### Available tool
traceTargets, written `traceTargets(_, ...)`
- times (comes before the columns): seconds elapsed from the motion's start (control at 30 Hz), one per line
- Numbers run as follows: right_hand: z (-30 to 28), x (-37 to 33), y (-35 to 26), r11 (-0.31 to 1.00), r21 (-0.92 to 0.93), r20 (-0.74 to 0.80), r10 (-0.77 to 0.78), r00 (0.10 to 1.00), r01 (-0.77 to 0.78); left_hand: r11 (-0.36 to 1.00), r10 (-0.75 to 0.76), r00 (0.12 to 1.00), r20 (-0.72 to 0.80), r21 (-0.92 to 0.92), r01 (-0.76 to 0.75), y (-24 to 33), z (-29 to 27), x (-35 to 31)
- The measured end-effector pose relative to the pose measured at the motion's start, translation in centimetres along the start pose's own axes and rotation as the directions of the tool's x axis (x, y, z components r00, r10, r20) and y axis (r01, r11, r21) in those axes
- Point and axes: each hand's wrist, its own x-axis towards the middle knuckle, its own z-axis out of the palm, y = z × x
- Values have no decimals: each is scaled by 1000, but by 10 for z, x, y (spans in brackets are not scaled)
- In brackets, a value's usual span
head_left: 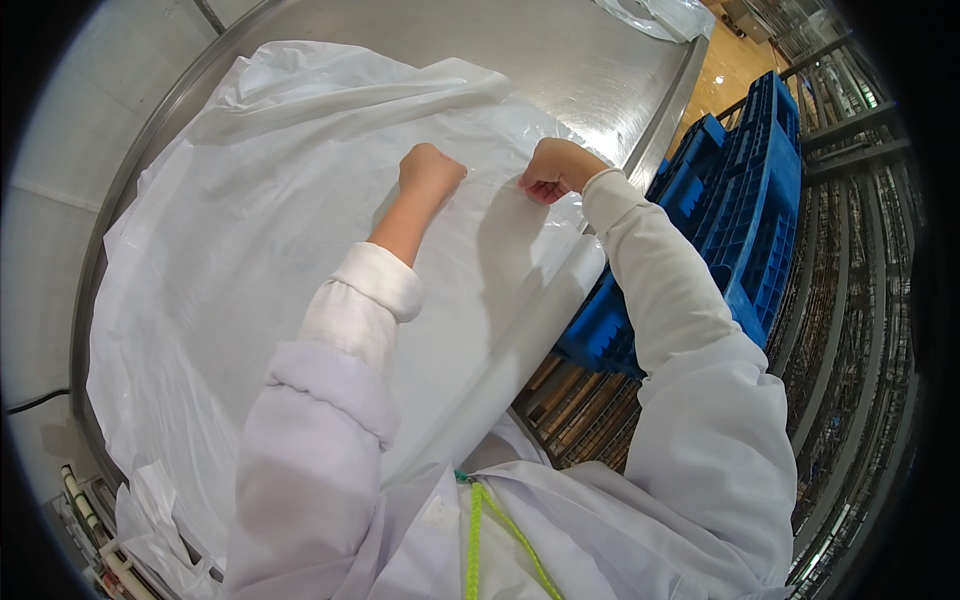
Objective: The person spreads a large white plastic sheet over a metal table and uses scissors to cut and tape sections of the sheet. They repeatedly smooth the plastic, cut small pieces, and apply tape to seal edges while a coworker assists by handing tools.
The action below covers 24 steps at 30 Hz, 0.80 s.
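A large white plastic sheet (280,230) lies spread and wrinkled over a metal table, its right edge hanging over the near right side. My left hand (431,172) is closed in a fist on the sheet, near its upper middle, and pinches the plastic. A short way to the right, my right hand (560,170) has its fingers curled together at the sheet's right part, where the film looks thinner and shinier. Both hands seem to grip the same sheet. The fingertips of the left hand are hidden behind its knuckles.
The metal table (570,75) has a raised rim. A clear plastic piece (665,15) lies at its far right corner. Blue plastic pallets (750,200) stand at the right, beside metal racking (850,240). White pipes (100,540) are at the lower left, by a white wall (60,150).
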Motion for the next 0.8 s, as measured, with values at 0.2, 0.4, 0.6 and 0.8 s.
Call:
traceTargets(0.2,4,6,4,1000,-7,-10,9,1000,-9,999,38,998,-42,35,-36,-2,5,-5)
traceTargets(0.4,5,11,6,997,-80,-16,8,1000,-9,994,73,993,-95,83,-65,-4,11,-6)
traceTargets(0.6,10,16,5,977,-215,-88,-9,996,-10,982,93,988,-120,177,-71,-4,18,-12)
traceTargets(0.8,23,-7,-11,847,-530,-241,-108,964,-38,890,318,906,-279,417,-184,-8,25,-34)
